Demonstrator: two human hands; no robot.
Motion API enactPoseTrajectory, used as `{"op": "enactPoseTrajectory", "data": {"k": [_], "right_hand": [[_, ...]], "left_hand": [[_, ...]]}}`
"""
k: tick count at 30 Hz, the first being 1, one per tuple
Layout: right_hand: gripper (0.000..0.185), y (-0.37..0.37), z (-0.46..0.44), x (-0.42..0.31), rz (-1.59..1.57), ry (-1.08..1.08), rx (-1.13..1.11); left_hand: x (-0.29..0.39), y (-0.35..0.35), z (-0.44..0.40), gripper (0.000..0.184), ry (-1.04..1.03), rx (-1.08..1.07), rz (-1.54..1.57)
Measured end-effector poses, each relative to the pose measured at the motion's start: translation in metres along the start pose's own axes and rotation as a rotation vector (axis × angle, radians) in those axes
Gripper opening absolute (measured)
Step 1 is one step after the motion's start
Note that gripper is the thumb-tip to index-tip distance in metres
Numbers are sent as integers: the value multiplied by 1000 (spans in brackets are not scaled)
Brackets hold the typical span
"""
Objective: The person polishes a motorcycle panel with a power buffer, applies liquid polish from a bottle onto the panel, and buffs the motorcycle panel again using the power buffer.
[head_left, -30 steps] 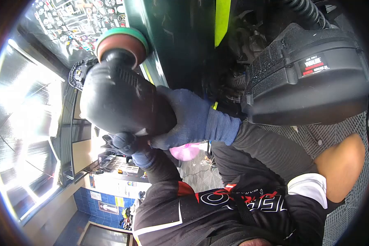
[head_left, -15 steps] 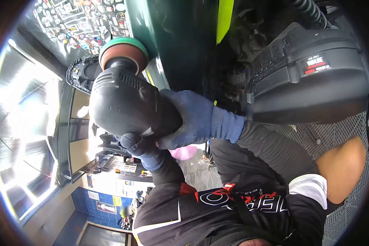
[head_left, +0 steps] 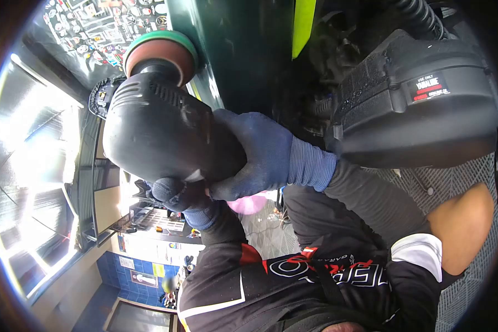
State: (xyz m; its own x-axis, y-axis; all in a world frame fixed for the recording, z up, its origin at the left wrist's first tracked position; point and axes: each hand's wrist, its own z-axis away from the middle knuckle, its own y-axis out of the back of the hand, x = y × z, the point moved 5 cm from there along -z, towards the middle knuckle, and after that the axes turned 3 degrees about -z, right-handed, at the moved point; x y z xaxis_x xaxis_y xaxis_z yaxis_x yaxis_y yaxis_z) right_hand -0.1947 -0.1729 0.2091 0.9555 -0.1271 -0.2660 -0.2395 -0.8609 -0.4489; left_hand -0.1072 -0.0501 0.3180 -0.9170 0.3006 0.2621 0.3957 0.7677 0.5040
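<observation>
A black polisher (head_left: 160,127) fills the middle left of the view, with a red-brown and green round pad (head_left: 161,58) at its upper end. The pad is beside the glossy dark green panel (head_left: 232,50); whether they touch is hard to tell. My right hand (head_left: 257,152), in a blue knit glove, wraps round the rear of the polisher from the right. My left hand (head_left: 180,193), in a dark glove with a blue cuff, is closed at the polisher's lower side, partly hidden by its body.
A black cover (head_left: 415,110) with a Yamalube label stands at the right, beneath a coiled spring (head_left: 420,16). A sticker-covered surface (head_left: 99,33) is at the upper left. Patterned floor mats (head_left: 454,299) lie at the right. A pink round object (head_left: 247,204) shows below my hands.
The polisher and its pad first shifted slightly down, then moved up and left along the panel. Both hands stayed on the tool and moved with it.
</observation>
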Motion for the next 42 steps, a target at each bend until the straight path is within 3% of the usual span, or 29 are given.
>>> {"op": "enactPoseTrajectory", "data": {"k": [4, 7, 10, 15, 18, 22, 27, 31, 34, 36, 39, 42], "right_hand": [[78, -2, 3, 2, -80, 126, 40], [78, -3, 3, 3, 0, -20, -38], [76, -6, 7, 11, -65, 123, 28], [77, -9, 20, 26, 18, -105, -91], [80, -18, 31, 53, 141, -6, -51], [82, -16, 40, 64, 287, -72, -88], [82, -7, 28, 46, 126, 10, -109], [80, 0, 12, 16, 80, -49, -98], [75, 2, 6, 5, 49, 58, -15], [73, 1, 5, 2, 48, 180, 84], [74, -2, 11, 11, 63, 53, 25], [76, -11, 19, 31, 137, 157, 45]], "left_hand": [[-2, 1, 2, 118, -5, 2, 13], [-2, -1, -7, 118, -15, -16, 9], [-7, 1, -8, 118, -7, -17, 17], [-41, 15, 27, 118, 120, -21, 44], [-67, 26, 57, 118, 204, -16, 72], [-92, 31, 87, 117, 263, -6, 94], [-72, 26, 62, 117, 212, 22, 65], [-38, 21, 32, 117, 107, 57, 28], [-25, 26, 16, 117, 66, 85, 18], [-23, 31, 14, 117, 59, 93, 13], [-34, 35, 29, 117, 93, 87, 12], [-53, 36, 54, 116, 156, 57, 25]]}}
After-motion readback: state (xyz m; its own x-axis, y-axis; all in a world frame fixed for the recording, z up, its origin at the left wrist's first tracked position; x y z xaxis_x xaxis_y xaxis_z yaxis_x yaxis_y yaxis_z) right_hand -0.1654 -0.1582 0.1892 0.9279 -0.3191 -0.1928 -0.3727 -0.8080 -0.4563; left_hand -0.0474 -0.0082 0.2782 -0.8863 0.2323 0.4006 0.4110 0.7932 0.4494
